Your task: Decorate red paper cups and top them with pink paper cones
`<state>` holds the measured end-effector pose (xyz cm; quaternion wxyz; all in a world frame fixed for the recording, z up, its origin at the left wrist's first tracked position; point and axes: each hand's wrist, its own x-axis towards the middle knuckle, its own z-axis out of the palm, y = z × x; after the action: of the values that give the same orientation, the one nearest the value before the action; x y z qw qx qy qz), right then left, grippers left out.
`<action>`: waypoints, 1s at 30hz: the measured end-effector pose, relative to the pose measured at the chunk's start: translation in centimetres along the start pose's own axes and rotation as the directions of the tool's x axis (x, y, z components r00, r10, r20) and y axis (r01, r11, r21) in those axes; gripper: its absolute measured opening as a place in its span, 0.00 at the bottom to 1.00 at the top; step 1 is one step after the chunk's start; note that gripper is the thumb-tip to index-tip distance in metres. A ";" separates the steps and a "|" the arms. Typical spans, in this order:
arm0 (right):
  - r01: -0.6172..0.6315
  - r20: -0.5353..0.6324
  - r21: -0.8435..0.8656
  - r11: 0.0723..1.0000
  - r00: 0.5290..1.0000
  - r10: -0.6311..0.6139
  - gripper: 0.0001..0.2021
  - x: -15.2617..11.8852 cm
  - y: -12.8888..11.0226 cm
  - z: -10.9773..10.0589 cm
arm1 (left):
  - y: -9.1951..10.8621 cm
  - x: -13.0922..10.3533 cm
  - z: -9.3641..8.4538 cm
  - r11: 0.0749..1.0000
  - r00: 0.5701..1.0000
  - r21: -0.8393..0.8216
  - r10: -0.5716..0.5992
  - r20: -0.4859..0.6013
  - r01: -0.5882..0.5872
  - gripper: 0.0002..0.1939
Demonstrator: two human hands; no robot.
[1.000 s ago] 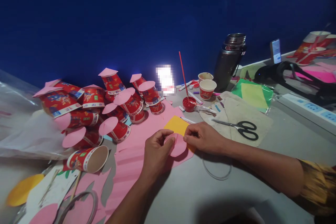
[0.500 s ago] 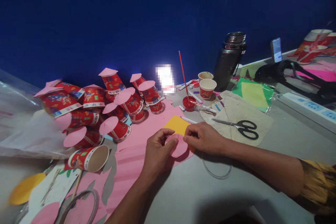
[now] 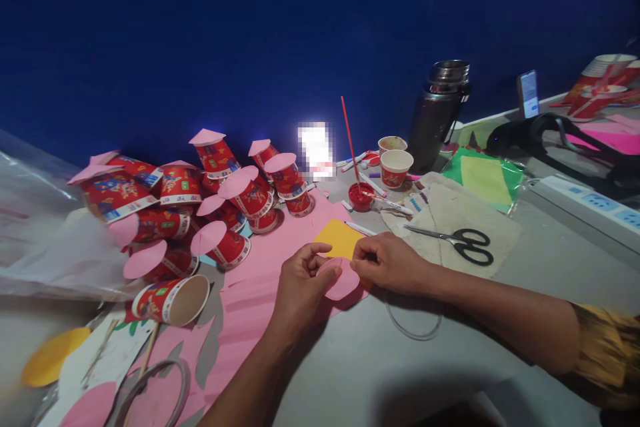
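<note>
Now, from afar, my left hand and right hand pinch the pink circle, maybe bending it, so next I'd press gently.

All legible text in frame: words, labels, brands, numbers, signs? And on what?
Nothing legible, so no quotes.
Red paper cups: printed characters, too small.
White pen: marking, too small.
Phone: screen content, too small.
Bright patch: pixelated, unreadable.
Pink paper disc: no lettering visible.

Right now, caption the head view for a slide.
Both hands hold a pink paper disc, pink-topped red cups clustered to the left.
</note>
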<state>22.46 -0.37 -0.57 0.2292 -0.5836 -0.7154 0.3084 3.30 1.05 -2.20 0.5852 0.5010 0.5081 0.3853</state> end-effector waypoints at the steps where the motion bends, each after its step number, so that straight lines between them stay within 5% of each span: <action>1: -0.001 0.000 0.002 1.000 1.000 0.001 0.09 0.0 0.0 0.0 | -0.1 0.0 0.0 1.000 1.000 -0.006 -0.001 0.004 0.001 0.22; 30: 0.025 0.000 -0.024 0.999 1.000 -0.025 0.10 0.0 0.2 0.2 | 0.3 0.0 0.0 0.999 0.999 0.021 -0.038 0.027 0.037 0.31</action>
<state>22.45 -0.37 -0.90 0.2261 -0.5774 -0.7261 0.2971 3.35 1.06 -1.94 0.5940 0.5025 0.5132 0.3624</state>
